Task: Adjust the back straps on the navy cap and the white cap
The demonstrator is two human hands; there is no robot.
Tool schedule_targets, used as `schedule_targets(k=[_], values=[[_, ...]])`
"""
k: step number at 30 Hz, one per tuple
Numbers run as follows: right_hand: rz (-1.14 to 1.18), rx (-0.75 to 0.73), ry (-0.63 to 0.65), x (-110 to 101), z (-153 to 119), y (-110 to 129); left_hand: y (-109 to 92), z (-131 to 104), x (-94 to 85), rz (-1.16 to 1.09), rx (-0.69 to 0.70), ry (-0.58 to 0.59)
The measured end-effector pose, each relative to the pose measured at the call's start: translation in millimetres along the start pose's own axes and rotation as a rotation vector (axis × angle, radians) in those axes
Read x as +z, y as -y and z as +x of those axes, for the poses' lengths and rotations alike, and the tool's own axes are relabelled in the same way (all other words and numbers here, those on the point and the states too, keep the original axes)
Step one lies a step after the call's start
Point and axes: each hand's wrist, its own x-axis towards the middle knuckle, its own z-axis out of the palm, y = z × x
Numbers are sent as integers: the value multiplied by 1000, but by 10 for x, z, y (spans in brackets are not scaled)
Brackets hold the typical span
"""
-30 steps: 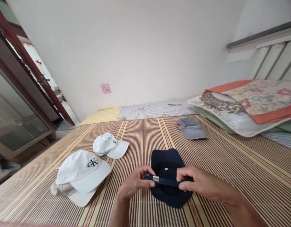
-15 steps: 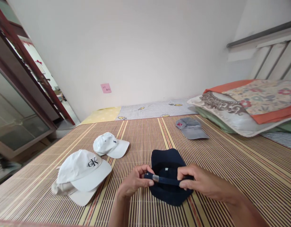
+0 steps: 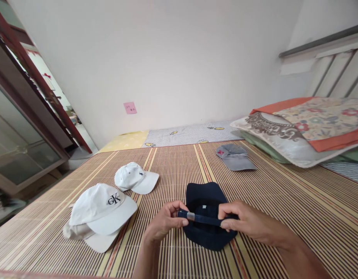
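Observation:
A dark navy cap [image 3: 206, 192] lies upside down on the striped mat, its brim pointing away from me and its inside showing with a small white label. Across its near side runs the back strap [image 3: 206, 219] with a metal buckle [image 3: 191, 216]. My left hand [image 3: 167, 221] pinches the strap between thumb and fingers just left of the buckle. On the other side, my right hand [image 3: 240, 221] is closed on the strap's right end, where it meets the cap. The cap's right edge is partly covered by my right fingers.
To the left, a white cap [image 3: 100, 207] with black letters rests on a beige cap [image 3: 102, 241]. Behind them sits a smaller white cap [image 3: 135, 178]. A grey cap [image 3: 237, 157] lies at the back right, near stacked pillows [image 3: 272, 135]. The striped mat [image 3: 167, 170] reaches toward the wall.
The hands keep hold of the strap. My left hand and the buckle end have risen slightly, so the strap tilts a little more. The other caps stay put.

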Motion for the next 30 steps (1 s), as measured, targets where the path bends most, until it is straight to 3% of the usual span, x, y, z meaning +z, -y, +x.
schedule_targets(k=[21,30], values=[[22,-21,0,-10,12,-104,42,24,-44,57,58,3],[-41,0,-63,-56,-3,-108,40,44,-48,100,161,31]])
